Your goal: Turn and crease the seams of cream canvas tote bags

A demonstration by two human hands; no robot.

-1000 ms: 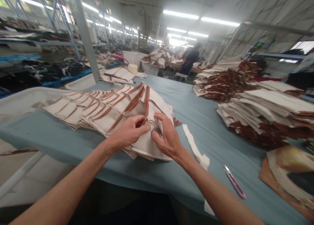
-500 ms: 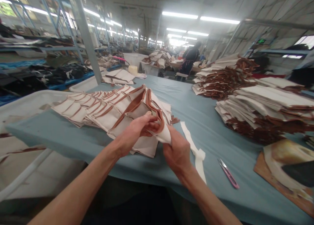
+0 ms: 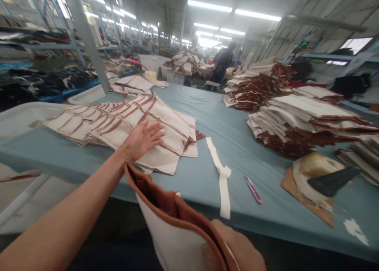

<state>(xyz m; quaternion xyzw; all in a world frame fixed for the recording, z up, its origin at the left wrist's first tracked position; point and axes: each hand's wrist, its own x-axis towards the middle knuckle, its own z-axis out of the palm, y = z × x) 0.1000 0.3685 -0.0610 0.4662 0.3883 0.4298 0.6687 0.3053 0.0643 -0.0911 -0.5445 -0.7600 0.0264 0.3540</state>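
Note:
My left hand reaches out with its fingers spread, palm showing, over a fanned-out row of cream fabric pieces with brown seams. Nothing is in it. Close to me, at the bottom of the view, my right hand grips a cream fabric pouch with a brown lining by its edge. The pouch's mouth gapes towards the top, showing the brown inside, and its far corner comes up beside my left wrist. The lower end of the pouch is out of view.
A white strip and pink thread snips lie on the blue-covered table. An iron rests on a brown board at the right. Behind it rise stacks of folded fabric pieces. A person stands farther back.
The pouch has come off the row of pieces and down towards me in my right hand. My left hand has let go and spread its fingers. The view has shifted slightly right.

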